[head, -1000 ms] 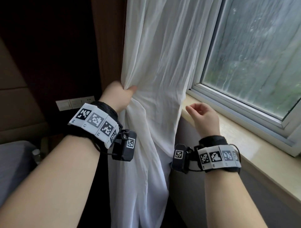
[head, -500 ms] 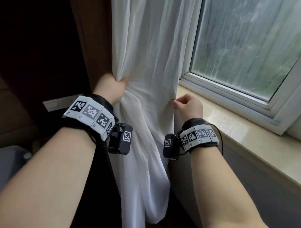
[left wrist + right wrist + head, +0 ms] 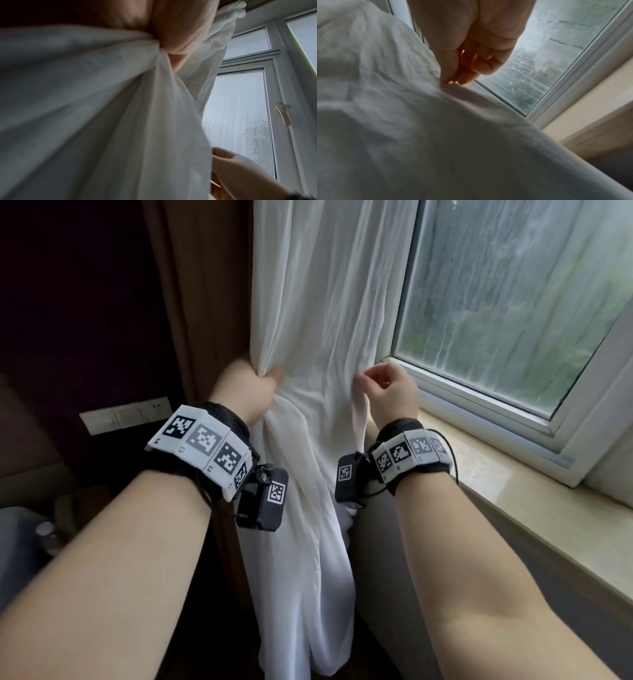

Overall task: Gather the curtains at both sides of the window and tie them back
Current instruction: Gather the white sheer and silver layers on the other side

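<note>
Head view: thin, crinkled white sheer curtain (image 3: 318, 337) hanging in vertical folds at left edge of white-framed window (image 3: 513, 313) with streaked, wet glass, beside a brown heavy drape (image 3: 202, 302). Left hand (image 3: 245, 390) clenched around a bunched fold at the curtain's left edge. Right hand (image 3: 390, 392) at the curtain's right edge, fingers curled, thumb and forefinger pinching the fabric. Smooth beige stone sill (image 3: 534, 508) below the frame; white wall switch plate (image 3: 125, 414) on the dark wall at left.

Left wrist view: fabric drawn to a tight point under the gripping palm (image 3: 173, 31), folds fanning downward; gathered curtain top at the rail and a white window handle (image 3: 283, 115), neither visible from the head.

Right wrist view: thumb and fingertips (image 3: 465, 78) nipping a small ridge of wrinkled cloth, remaining fingers folded into the palm.

Compared with 0.5 s ago: right hand higher and further right, curtain spread wider between the hands; left-hand grip unchanged.
</note>
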